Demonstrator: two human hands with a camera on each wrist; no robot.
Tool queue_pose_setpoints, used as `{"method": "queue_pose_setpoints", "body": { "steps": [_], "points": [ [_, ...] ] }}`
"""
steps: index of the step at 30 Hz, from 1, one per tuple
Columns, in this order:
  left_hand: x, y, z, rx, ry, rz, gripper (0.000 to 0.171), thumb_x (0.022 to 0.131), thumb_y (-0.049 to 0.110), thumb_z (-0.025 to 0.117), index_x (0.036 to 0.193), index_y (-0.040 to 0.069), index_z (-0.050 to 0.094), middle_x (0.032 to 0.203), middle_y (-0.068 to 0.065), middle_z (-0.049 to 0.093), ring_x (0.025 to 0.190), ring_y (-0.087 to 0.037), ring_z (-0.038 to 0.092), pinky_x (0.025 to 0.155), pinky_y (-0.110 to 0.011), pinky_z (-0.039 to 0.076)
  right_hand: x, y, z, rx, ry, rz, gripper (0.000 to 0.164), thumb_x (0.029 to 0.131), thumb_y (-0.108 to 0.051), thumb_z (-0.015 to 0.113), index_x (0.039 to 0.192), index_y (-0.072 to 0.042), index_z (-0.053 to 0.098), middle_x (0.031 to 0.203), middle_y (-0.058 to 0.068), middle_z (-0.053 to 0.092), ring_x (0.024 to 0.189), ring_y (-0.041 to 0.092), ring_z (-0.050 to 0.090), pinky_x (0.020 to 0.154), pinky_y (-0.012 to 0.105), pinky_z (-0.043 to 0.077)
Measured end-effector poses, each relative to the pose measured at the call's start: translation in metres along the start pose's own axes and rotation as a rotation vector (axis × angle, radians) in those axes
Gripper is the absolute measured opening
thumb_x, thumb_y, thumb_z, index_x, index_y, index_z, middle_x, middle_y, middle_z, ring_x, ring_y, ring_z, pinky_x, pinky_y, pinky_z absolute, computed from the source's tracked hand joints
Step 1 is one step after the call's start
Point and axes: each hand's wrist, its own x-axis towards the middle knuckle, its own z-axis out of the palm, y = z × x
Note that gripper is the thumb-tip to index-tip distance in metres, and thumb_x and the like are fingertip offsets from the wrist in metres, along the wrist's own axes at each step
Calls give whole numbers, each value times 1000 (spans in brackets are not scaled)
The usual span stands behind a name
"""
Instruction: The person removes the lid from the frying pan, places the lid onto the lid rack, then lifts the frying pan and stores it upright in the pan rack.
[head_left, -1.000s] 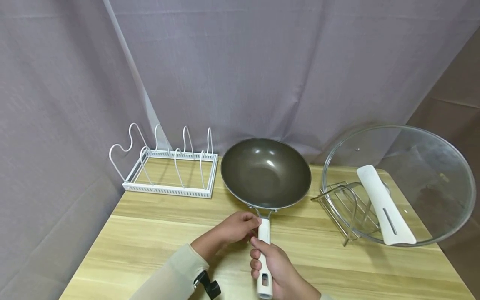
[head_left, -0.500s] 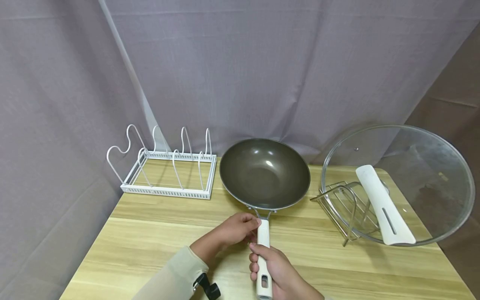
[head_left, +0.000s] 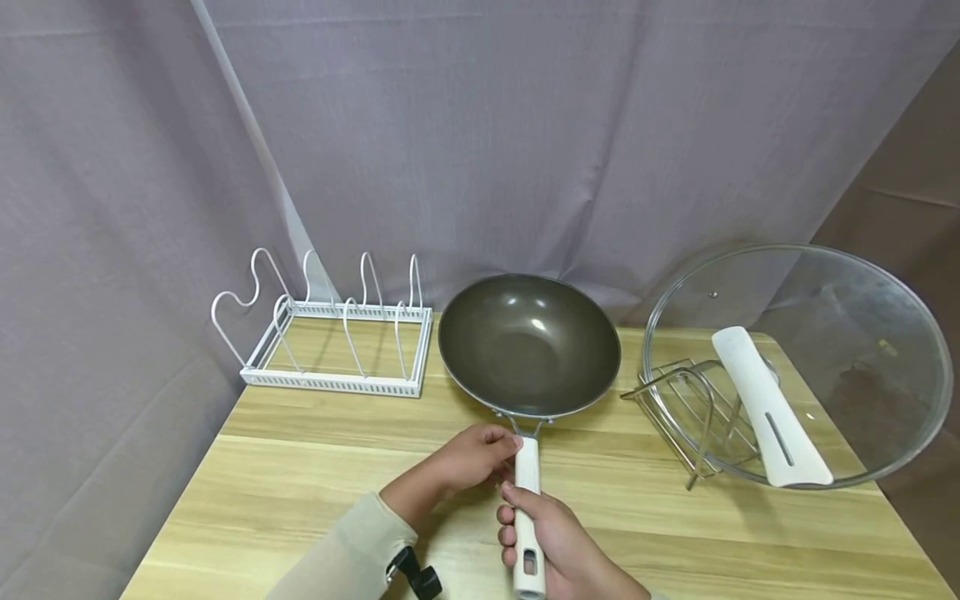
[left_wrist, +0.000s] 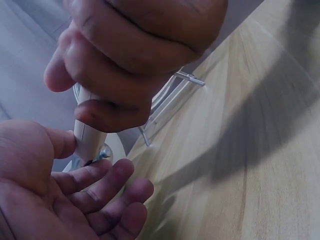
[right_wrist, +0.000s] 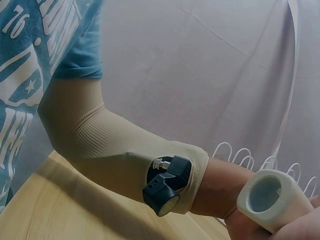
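Observation:
A dark wok (head_left: 529,346) with a cream handle (head_left: 528,468) points its handle toward me in the head view. My right hand (head_left: 553,533) grips the lower half of that handle, thumb lying along it. Farther up, where the handle joins the metal bracket, my left hand (head_left: 477,457) pinches it from the left side. In the left wrist view, the thumb and forefinger of the left hand (left_wrist: 35,175) touch either side of the handle, while the other fingers are loosely bent. The handle's hollow end (right_wrist: 266,198) faces the camera in the right wrist view.
A white rack (head_left: 337,383) with several wire dividers stands left of the wok. On the right, a metal wire stand (head_left: 693,433) holds a large glass lid (head_left: 862,350) with a white handle piece (head_left: 771,408). Grey curtains (head_left: 480,150) border the wooden table (head_left: 285,475).

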Motion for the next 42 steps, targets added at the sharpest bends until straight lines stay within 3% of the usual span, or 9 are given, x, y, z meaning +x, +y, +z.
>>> {"method": "queue_pose_setpoints", "body": {
  "steps": [4, 12, 20, 42],
  "points": [
    [1, 2, 0, -21, -15, 9, 27, 106, 24, 55, 105, 2, 71, 89, -9, 69, 84, -29, 69, 69, -34, 54, 0, -2, 0, -1, 7, -15, 49, 104, -26, 57, 136, -6, 26, 72, -11, 48, 55, -1, 48, 51, 15, 47],
    [-1, 0, 4, -53, -12, -13, 25, 106, 24, 56, 108, 3, 70, 92, -9, 69, 85, -31, 68, 74, -38, 57, 0, 1, 1, -125, 73, -33, 33, 100, -18, 60, 115, -6, 34, 66, -11, 45, 49, -1, 47, 46, 15, 45],
    [-5, -1, 5, -22, 1, -14, 28, 106, 30, 56, 106, 6, 70, 91, -9, 70, 90, -34, 68, 76, -43, 54, 3, 4, 3, -218, 146, -62, 20, 96, -14, 59, 104, -8, 42, 65, -9, 43, 48, 1, 46, 46, 18, 45],
    [-5, 3, 6, -10, 9, 3, 27, 105, 29, 57, 103, 6, 70, 87, -9, 70, 88, -35, 68, 71, -38, 52, 1, 7, -1, -226, 124, -117, 16, 95, -11, 58, 99, -9, 44, 65, -8, 44, 47, 2, 45, 44, 19, 46]
  ]
}}
